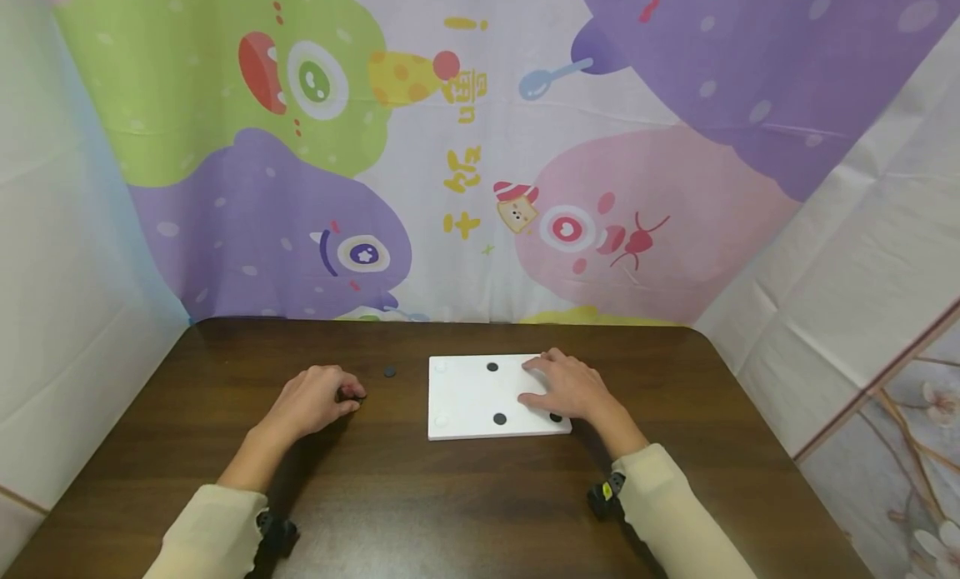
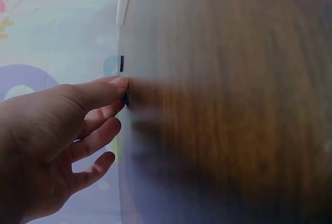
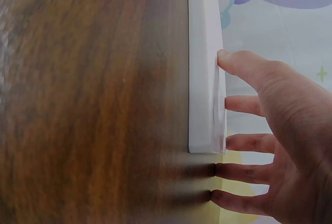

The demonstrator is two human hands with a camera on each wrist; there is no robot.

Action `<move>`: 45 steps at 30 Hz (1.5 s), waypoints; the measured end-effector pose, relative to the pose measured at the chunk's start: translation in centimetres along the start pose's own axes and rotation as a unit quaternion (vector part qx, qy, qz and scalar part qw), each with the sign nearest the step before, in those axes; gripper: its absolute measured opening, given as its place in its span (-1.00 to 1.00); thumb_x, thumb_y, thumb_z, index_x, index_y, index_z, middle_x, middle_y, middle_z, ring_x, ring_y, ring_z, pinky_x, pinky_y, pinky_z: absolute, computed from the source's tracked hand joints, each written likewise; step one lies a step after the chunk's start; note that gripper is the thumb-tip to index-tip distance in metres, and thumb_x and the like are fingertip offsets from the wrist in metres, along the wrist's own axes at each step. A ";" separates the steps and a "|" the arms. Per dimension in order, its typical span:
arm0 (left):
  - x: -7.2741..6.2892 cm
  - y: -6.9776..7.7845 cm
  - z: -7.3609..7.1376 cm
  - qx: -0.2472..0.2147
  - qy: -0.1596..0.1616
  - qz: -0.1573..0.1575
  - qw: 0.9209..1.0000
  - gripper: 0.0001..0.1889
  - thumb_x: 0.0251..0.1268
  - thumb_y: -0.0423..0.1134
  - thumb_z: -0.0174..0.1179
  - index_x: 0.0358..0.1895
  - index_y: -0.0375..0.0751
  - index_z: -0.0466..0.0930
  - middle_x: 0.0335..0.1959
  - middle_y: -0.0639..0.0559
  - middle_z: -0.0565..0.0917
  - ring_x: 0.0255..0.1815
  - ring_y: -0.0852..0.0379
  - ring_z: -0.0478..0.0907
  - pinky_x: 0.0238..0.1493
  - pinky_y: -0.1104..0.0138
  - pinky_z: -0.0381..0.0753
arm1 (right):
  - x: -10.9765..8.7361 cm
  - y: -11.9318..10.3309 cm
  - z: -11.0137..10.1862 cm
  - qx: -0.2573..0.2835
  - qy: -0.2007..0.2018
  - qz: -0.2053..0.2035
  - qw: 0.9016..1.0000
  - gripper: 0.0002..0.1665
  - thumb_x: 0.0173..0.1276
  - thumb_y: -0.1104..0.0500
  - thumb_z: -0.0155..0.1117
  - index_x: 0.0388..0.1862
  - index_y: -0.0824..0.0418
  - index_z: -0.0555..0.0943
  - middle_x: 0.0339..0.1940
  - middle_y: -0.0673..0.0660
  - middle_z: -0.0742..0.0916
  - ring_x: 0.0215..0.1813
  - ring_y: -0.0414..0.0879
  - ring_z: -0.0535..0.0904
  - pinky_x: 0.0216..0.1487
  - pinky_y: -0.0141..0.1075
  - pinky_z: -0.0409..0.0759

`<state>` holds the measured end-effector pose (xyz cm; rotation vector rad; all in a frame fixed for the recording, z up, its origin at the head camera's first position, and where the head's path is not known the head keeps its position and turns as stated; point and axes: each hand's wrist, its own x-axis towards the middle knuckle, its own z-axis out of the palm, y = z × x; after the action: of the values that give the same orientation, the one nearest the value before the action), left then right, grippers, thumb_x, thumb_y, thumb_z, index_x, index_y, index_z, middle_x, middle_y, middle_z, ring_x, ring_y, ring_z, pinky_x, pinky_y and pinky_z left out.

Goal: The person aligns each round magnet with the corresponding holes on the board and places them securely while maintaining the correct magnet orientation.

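Observation:
My left hand [image 1: 315, 400] is low over the table, left of a white board. Between its thumb and fingertips it pinches a small black disc [image 2: 126, 97], mostly hidden by the fingers. Another black disc [image 1: 390, 371] lies on the table between that hand and the board. The white rectangular board [image 1: 465, 396] lies flat and bears black discs, one [image 1: 492, 366] near its far edge and one [image 1: 500, 418] near its front edge. Fingers spread, my right hand [image 1: 570, 387] rests on the board's right end, partly covering a further black disc [image 1: 556, 417].
Two faint round marks, one a pale circle [image 1: 442, 421], show at the board's left end. The dark wooden table [image 1: 405, 504] reaches back to a cartoon-printed curtain [image 1: 480, 287]. White cloth [image 1: 795, 312] hangs at the sides.

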<state>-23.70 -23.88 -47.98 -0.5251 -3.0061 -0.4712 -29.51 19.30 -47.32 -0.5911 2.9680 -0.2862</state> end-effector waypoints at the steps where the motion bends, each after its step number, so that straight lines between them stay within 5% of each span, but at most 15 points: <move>1: 0.0 -0.1 0.0 -0.003 -0.001 -0.002 1.000 -0.91 0.37 -0.23 0.60 -0.12 0.03 0.94 -0.19 0.11 0.87 -0.09 0.02 0.83 -0.06 -0.02 0.81 | 0.0 0.0 0.0 0.000 0.000 0.000 1.000 -0.20 0.50 -0.36 0.46 0.58 -0.05 0.66 0.53 0.33 0.67 0.40 0.32 0.70 0.27 0.40 0.74; 19: 0.3 0.1 -0.8 -0.010 0.006 -0.008 1.000 -0.90 0.28 -0.22 0.59 -0.19 0.09 0.94 -0.23 0.12 0.85 -0.17 0.05 0.80 -0.18 0.00 0.76 | 0.0 0.1 0.1 0.001 -0.001 0.004 1.000 -0.18 0.49 -0.37 0.46 0.59 -0.05 0.65 0.51 0.31 0.68 0.37 0.29 0.71 0.28 0.36 0.75; 45: 1.0 1.8 -0.2 -0.016 0.007 0.000 1.000 -0.91 0.31 -0.24 0.57 -0.20 0.07 0.94 -0.22 0.13 0.88 -0.08 0.00 0.85 -0.01 -0.09 0.82 | 0.1 -0.1 0.1 0.000 -0.004 0.004 1.000 -0.18 0.50 -0.37 0.45 0.60 -0.06 0.64 0.52 0.31 0.68 0.38 0.29 0.71 0.30 0.36 0.74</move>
<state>-24.00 -22.04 -47.18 -0.5206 -2.9894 -0.5217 -29.53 19.17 -47.37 -0.5782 2.9624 -0.2822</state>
